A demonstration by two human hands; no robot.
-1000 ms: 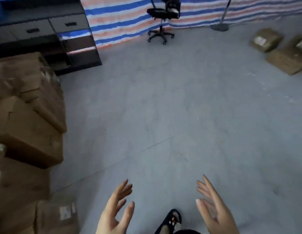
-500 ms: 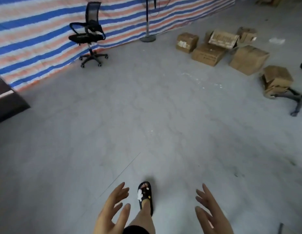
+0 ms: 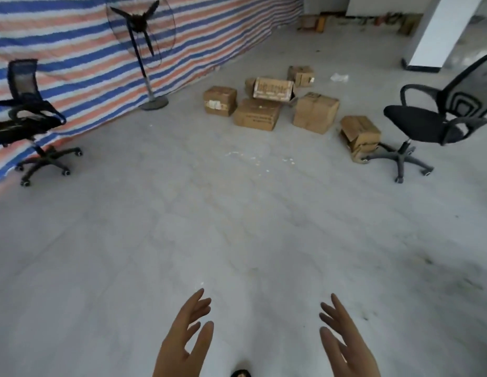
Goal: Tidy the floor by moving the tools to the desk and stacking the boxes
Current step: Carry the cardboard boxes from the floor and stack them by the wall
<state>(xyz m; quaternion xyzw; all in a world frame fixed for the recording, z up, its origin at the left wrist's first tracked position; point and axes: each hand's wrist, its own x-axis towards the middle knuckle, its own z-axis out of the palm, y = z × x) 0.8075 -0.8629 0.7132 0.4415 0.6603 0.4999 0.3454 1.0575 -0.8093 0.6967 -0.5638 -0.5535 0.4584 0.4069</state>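
Grey floor (image 3: 182, 227) holds 6 boxes (image 3: 257, 114); both hands (image 3: 182, 341) spread wide, holding nothing.

Both the left hand (image 3: 182, 341) and right hand (image 3: 345, 346) hang empty, fingers straight, above grey floor (image 3: 237, 227). Cardboard boxes (image 3: 264, 104) cluster near the striped tarp (image 3: 73, 50), between two office chairs (image 3: 432, 115).

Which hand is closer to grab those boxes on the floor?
Neither: the left hand and right hand are open, empty and level, with the cardboard boxes far ahead. Probably both, after walking closer.
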